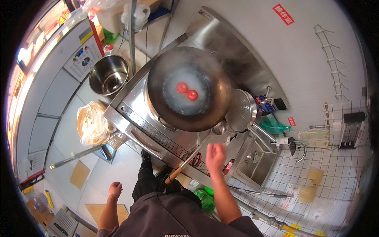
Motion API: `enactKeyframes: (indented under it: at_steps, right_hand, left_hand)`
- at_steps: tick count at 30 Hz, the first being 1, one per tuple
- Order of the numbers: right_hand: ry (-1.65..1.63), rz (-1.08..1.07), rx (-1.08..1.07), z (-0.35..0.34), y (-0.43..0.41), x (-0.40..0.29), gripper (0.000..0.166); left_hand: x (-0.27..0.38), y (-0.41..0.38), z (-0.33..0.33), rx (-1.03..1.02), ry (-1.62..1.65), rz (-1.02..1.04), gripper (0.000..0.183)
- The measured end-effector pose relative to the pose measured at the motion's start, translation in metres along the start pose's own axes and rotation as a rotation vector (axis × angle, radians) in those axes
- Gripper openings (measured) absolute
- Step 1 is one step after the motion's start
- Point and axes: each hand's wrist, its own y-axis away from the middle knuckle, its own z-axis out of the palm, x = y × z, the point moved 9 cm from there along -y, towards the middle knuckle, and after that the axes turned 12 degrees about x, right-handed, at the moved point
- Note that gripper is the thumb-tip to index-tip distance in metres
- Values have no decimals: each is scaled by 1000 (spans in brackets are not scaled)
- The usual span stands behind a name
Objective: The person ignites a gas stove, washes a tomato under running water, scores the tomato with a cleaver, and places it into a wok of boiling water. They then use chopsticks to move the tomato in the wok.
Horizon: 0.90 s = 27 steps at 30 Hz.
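Two tomatoes [186, 91] lie side by side in cloudy, steaming water in a large wok [219, 86] on a steel stove [139, 89]. My right hand [215, 157] is loosely curled above the stove's right front part; whether it holds anything cannot be told. A ladle [219, 128] rests to its left, its wooden handle [173, 175] reaching over the front edge. My left hand [115, 189] hangs low over the floor, fingers curled, with nothing visible in it. Perforated strainers [239, 109] are at the wok's right side.
A sink [254, 160] adjoins the stove on the right, with a gooseneck tap [302, 151] near it. An empty steel pot [109, 75] stands left of the stove, above a plastic-covered basket [93, 123]. A metal shelf post [132, 38] rises at the back left. Green bottles [204, 200] are beneath the front edge.
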Motion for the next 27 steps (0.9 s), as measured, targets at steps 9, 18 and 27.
enactKeyframes:
  at_steps: [9,18,27]
  right_hand:
    - [-20,277,-220,73,221,88,75]
    - [-169,572,-493,77,217,92,81]
    - [-271,460,-363,-73,231,208,34]
  left_hand:
    - [108,74,66,-78,-135,391,36]
    - [37,124,31,25,-442,512,37]
    - [-41,114,32,-186,-822,836,42]
